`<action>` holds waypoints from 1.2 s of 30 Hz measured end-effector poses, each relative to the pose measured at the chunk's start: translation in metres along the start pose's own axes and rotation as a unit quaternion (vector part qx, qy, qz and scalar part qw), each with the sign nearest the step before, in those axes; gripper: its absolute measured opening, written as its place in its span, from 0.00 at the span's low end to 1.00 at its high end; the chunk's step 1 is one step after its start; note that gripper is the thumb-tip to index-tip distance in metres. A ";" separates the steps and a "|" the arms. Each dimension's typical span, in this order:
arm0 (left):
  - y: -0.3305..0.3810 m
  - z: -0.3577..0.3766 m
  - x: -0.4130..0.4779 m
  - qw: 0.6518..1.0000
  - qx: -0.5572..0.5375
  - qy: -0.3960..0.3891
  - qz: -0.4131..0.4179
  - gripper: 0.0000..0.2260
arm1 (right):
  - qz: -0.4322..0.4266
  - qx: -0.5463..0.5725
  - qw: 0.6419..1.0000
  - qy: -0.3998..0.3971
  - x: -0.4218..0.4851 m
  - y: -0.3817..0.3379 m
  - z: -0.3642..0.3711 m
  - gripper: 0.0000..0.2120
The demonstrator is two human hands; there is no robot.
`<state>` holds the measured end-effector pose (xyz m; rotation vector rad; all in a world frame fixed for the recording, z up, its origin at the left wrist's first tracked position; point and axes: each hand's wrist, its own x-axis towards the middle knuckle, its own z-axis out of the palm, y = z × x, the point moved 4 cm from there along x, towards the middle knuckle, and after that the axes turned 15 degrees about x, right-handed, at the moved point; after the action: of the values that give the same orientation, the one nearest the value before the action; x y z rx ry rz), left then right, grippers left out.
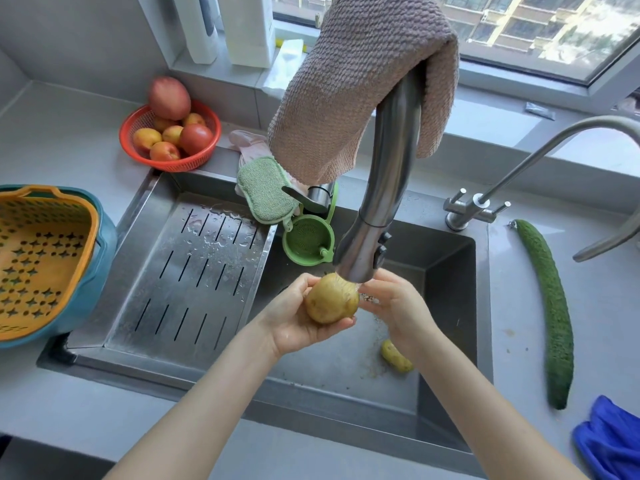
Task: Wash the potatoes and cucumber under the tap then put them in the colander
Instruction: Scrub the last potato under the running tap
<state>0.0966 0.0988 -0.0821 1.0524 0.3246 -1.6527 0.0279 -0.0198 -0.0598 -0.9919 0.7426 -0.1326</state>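
Fingers (341,322) of the left hand (294,317) curl under and round the potato (330,301), cupping it in the stream just below the tap (375,233). The right hand (398,306) meets the potato's right end; water blurs those fingertips, so I cannot tell their grip. The colander (41,258) stands well left on the worktop (519,341), nearest the holding hand. A second potato (396,356) lies in the sink (450,306). The cucumber (550,306) lies right, lengthwise near-to-far.

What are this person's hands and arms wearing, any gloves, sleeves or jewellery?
Nothing that shows. The left hand and right hand are gloveless, and both forearms are bare to the picture's edge, no sleeves. No ring, watch or bracelet is visible on the sides facing the camera.
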 end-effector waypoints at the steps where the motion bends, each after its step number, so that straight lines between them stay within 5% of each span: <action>1: 0.000 0.001 0.001 1.000 -0.006 -0.005 0.006 0.16 | 0.017 0.021 0.999 -0.018 -0.003 0.001 0.002 0.18; 6: 0.002 0.006 0.006 0.999 -0.026 -0.021 0.030 0.14 | 0.004 0.018 0.995 -0.099 -0.019 0.010 0.010 0.07; 11: 0.008 -0.002 0.017 0.989 0.036 0.134 0.061 0.11 | -0.048 0.025 0.998 -0.023 -0.018 0.025 0.017 0.09; 14: 0.015 -0.004 0.015 0.972 0.048 0.193 0.123 0.20 | -0.047 0.111 0.993 0.015 -0.019 0.026 0.024 0.07; 18: 0.016 -0.001 0.009 0.933 0.082 0.271 0.221 0.13 | -0.038 0.193 0.976 0.089 -0.017 0.020 0.032 0.11; 22: 0.018 0.007 -0.007 0.845 0.224 0.352 0.336 0.06 | 0.024 0.214 0.958 0.191 0.000 0.030 0.026 0.11; 26: 0.016 0.011 -0.009 0.815 0.263 0.363 0.367 0.12 | 0.075 0.178 0.953 0.235 0.010 0.034 0.025 0.13; 29: 0.016 0.011 -0.005 0.805 0.274 0.392 0.351 0.13 | 0.086 0.016 0.980 0.179 0.005 0.025 0.034 0.09; 33: 0.021 0.013 -0.001 0.791 0.280 0.415 0.351 0.13 | -0.006 -0.117 0.985 0.123 0.001 0.024 0.044 0.27; 36: 0.011 0.017 0.001 0.756 0.355 0.399 0.379 0.11 | 0.000 -0.126 0.980 0.156 0.007 0.024 0.037 0.15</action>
<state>0.0980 0.0830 -0.0698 2.1109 -0.2313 -0.4693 0.0510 0.0170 -0.0707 -1.2273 1.0663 -0.2004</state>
